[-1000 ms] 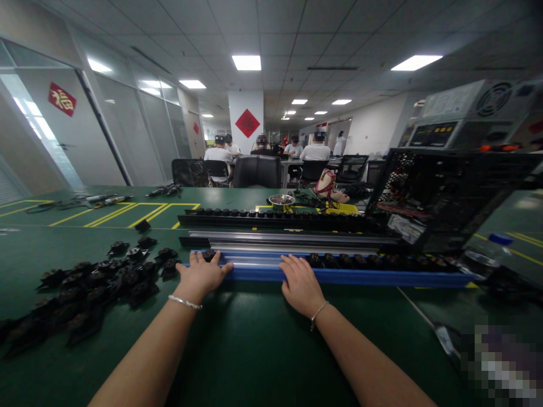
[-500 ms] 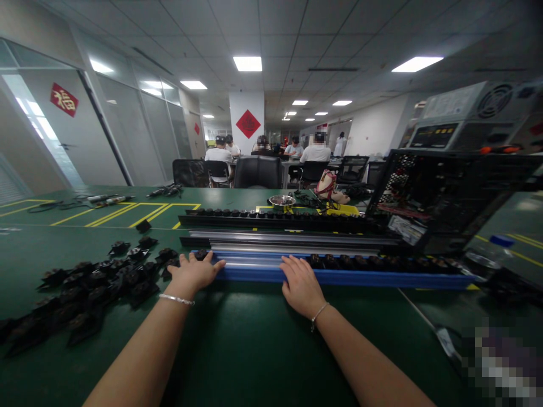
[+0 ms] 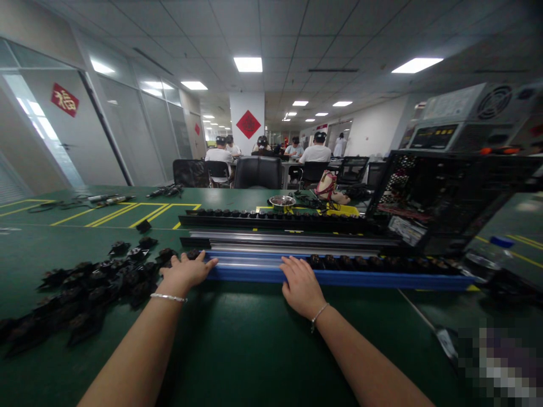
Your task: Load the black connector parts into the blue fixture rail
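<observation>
A long blue rail (image 3: 254,275) with a shiny metal channel lies crosswise in front of me. Several small black parts (image 3: 345,262) sit in a row along its right half. My left hand (image 3: 184,274) is at the rail's left end, fingers spread and thumb toward the channel. Just behind its fingertips a black part (image 3: 193,254) shows, mostly hidden; whether the hand touches it I cannot tell. My right hand (image 3: 303,285) rests on the rail's front edge left of the row, fingers extended, nothing seen in it.
Loose black parts (image 3: 97,285) are heaped on the green table (image 3: 237,350) at the left. Behind the blue rail lie a metal-and-black rail (image 3: 288,239) and a filled black rail (image 3: 271,220). An open computer case (image 3: 449,198) stands right; a metal dish (image 3: 282,200) sits farther back.
My left hand has shifted slightly left, uncovering more of the blue rail's left end. The black part behind its fingers appears farther left. My right hand has stayed in place.
</observation>
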A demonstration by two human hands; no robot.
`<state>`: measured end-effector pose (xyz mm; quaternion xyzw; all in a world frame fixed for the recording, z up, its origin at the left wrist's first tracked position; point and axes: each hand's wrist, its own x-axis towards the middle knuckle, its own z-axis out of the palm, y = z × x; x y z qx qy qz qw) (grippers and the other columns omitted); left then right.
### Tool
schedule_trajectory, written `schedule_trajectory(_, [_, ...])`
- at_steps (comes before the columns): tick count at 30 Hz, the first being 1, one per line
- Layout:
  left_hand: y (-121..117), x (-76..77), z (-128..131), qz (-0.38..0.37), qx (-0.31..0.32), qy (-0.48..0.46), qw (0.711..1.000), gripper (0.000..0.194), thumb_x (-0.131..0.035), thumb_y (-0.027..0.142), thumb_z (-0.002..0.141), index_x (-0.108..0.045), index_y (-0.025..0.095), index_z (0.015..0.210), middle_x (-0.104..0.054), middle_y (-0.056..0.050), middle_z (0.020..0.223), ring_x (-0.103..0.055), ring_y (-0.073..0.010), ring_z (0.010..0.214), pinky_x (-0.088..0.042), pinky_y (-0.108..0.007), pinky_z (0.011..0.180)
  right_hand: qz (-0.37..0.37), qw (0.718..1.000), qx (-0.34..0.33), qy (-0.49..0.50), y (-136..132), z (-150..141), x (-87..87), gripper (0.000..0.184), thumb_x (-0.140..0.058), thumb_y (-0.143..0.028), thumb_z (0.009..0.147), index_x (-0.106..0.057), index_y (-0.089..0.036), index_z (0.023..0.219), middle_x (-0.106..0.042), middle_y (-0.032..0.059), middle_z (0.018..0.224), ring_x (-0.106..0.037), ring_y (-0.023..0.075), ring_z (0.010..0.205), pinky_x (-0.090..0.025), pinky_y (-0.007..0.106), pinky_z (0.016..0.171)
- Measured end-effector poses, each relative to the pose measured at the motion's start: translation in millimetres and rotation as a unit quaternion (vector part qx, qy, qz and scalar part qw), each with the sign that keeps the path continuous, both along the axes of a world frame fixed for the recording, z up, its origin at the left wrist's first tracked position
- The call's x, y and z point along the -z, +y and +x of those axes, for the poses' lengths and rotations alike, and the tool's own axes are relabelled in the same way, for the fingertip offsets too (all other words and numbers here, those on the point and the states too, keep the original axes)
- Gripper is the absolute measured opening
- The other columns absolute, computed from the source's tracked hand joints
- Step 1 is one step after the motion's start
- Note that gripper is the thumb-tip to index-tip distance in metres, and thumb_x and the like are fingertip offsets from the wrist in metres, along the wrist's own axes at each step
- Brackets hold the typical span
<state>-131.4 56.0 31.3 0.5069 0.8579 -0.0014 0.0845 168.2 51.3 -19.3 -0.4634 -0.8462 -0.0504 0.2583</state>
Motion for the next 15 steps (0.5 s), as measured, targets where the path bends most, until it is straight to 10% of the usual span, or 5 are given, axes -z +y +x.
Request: schedule_trajectory(15, [-2.3,-5.9,2.5,-0.021,-0.006,-0.008,1.000,0.080,-0.026,0.075,0.074,-0.030,0.032,0.142,-0.026,-0.017,0.150,-0.015,-0.0442,0.136,-0.021,-0.068,0.097,0.003,1.000,0.002,-0.004,-0.1,0.0,0.3,0.039,-0.047,-0.015,0.078,-0.058,-0.018,0.115,-0.053,0.0066,0.132,-0.041,0.0230,0.126,-0.023,0.042,0.110])
